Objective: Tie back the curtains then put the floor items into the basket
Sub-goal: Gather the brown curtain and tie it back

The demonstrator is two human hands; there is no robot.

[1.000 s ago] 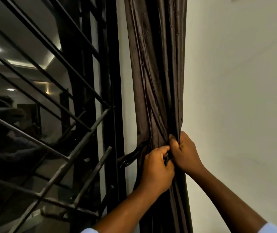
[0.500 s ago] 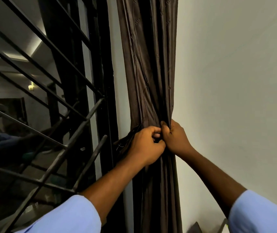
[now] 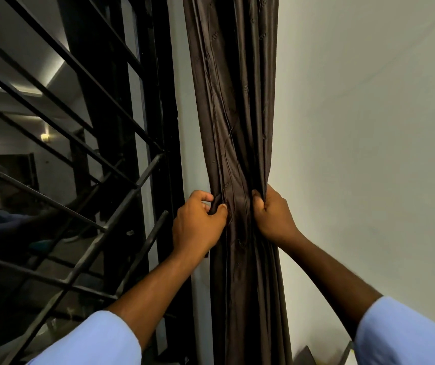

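Curtain-tying step in hand. Our left hand [image 3: 198, 222] and right hand [image 3: 274, 214] each grip pinched on the gathered brown curtain [image 3: 237, 127] beside the window grille [image 3: 74, 164]. Next: cinch the tie; no basket visible.

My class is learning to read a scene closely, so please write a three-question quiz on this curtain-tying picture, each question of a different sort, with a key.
1. True or false: both hands are gripping the curtain.
2. Multiple choice: what lies directly on the side of the left hand? A) a black window grille B) a basket C) a bare wall
3. Fill in the gap: the right hand grips the curtain edge nearest the plain ___.

Key
1. True: each hand pinches the gathered fabric at the same height.
2. A: the window grille.
3. Wall.
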